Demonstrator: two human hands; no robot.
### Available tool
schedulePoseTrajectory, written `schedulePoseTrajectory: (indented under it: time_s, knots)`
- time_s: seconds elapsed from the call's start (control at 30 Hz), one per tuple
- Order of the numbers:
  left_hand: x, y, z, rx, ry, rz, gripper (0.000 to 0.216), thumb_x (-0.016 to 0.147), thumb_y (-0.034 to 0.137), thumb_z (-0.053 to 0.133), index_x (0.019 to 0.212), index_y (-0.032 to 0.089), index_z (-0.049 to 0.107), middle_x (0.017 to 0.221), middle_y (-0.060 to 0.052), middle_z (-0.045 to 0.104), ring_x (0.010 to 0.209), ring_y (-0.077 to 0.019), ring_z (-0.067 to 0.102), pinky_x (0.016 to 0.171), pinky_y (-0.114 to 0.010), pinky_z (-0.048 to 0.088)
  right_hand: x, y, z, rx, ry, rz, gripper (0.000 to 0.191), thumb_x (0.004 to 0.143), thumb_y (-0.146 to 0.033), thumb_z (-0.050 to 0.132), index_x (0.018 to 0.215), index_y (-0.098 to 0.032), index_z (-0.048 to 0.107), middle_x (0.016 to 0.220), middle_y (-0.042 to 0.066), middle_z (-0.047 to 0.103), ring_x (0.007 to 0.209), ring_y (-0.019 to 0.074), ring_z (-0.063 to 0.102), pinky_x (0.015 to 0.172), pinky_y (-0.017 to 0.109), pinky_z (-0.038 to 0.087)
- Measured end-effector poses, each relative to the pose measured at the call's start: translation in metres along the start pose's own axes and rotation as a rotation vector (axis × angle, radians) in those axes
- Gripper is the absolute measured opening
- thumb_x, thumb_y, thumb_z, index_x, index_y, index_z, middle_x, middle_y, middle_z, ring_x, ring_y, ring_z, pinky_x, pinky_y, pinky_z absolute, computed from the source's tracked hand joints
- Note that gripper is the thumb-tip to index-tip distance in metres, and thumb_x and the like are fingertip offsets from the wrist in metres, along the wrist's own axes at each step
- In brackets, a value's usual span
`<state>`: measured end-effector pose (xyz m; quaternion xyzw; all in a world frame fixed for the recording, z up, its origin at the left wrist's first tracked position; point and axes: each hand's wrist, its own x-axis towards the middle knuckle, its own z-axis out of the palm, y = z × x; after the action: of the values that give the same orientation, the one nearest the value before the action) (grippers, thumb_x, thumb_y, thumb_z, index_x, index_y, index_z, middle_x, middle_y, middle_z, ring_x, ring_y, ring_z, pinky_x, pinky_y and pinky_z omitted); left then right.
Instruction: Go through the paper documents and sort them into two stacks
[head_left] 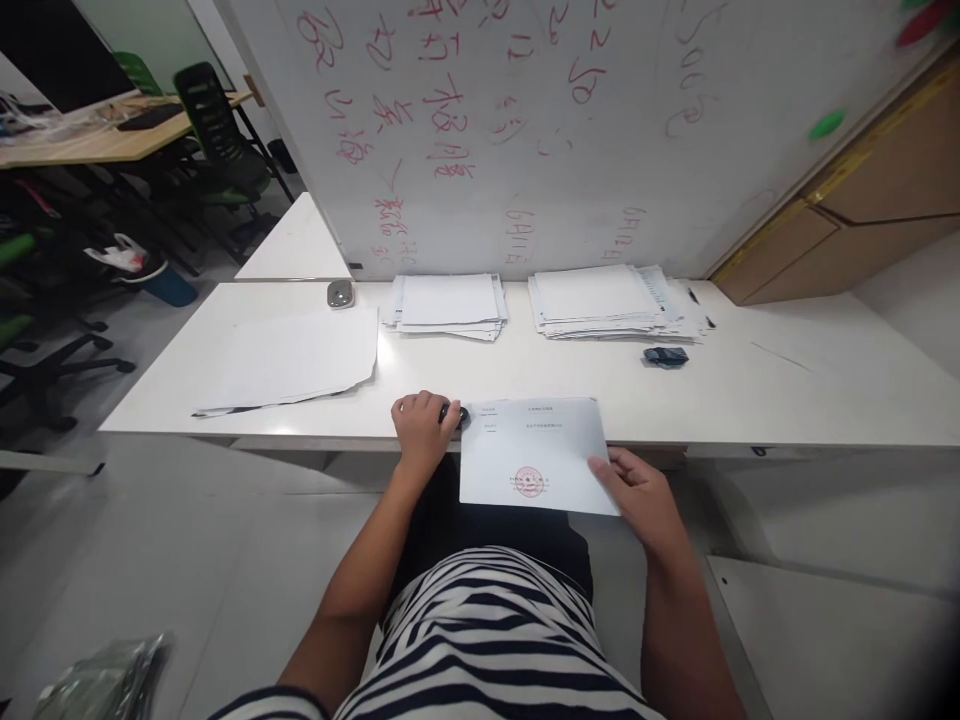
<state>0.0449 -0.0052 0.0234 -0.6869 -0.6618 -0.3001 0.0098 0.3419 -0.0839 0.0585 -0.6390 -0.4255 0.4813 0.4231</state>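
My left hand is closed on a small black object, perhaps a clip or stapler, at the top left corner of a printed sheet. The sheet carries a red round stamp near its lower edge and hangs half over the front edge of the white table. My right hand pinches the sheet's lower right corner.
Two paper stacks lie against the whiteboard. Loose sheets lie at the left, a small grey round object behind them. A dark small object sits to the right. Chairs and a desk stand far left.
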Motion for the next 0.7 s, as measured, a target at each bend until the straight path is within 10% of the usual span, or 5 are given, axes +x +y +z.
schedulePoseTrajectory:
  time_s: [0.2, 0.7]
  knots:
    - [-0.003, -0.005, 0.009, 0.026, 0.098, 0.051, 0.023, 0.088, 0.035, 0.049, 0.077, 0.021, 0.063, 0.081, -0.006, 0.064, 0.086, -0.0237, 0.052, 0.091, -0.042, 0.029, 0.006, 0.008, -0.034, 0.174, 0.409, -0.096, 0.035, 0.062, -0.044, 0.08, 0.085, -0.019, 0.071, 0.071, 0.001, 0.069, 0.054, 0.0146, 0.057, 0.047, 0.024, 0.042]
    - [-0.005, -0.008, 0.014, 0.068, 0.223, 0.137, 0.016, 0.085, 0.031, 0.053, 0.075, 0.021, 0.062, 0.079, -0.004, 0.065, 0.084, -0.0218, 0.052, 0.092, -0.041, 0.03, 0.031, 0.015, 0.015, 0.45, 0.312, 0.005, 0.037, 0.061, -0.041, 0.081, 0.088, -0.019, 0.071, 0.077, 0.001, 0.071, 0.067, 0.016, 0.064, 0.063, 0.028, 0.052]
